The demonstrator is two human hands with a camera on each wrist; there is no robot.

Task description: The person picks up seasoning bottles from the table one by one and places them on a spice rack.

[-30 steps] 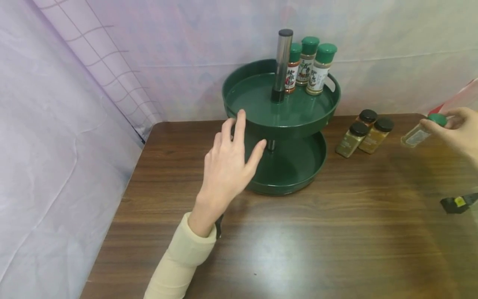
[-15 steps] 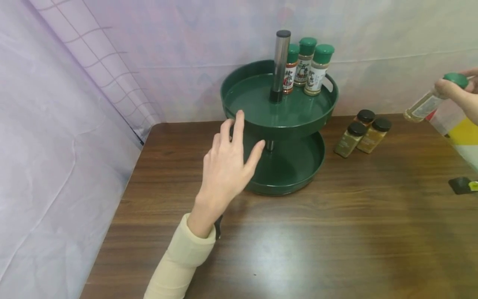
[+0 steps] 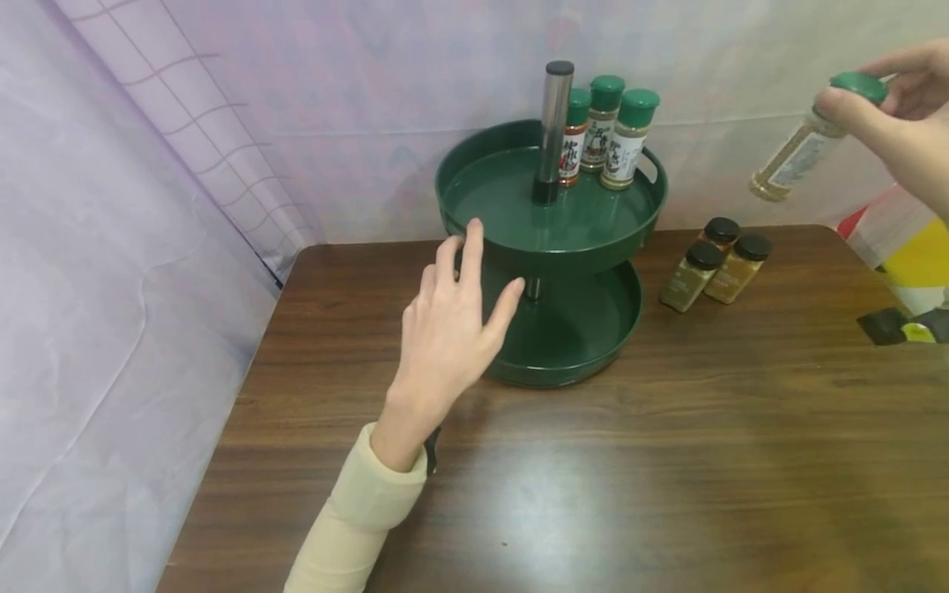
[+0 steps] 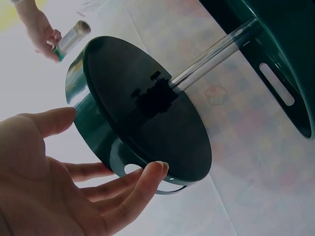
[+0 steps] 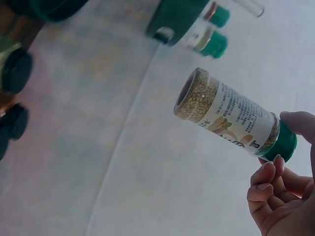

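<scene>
one seasoning bottle (image 3: pixel 795 158) hangs tilted in the air to the right of the green rack (image 3: pixel 550 263), well apart from it, its long axis slanting from the cap (image 3: pixel 858 86) down to a base that points toward the rack. your right hand (image 3: pixel 908 136), the nearer one, pinches that cap between thumb and fingers. your left hand (image 3: pixel 448 333) reaches to the rack's near left side, fingers loosely extended, thumb spread wide, gripping nothing (whether it touches the upper tier, i cannot tell).
</scene>
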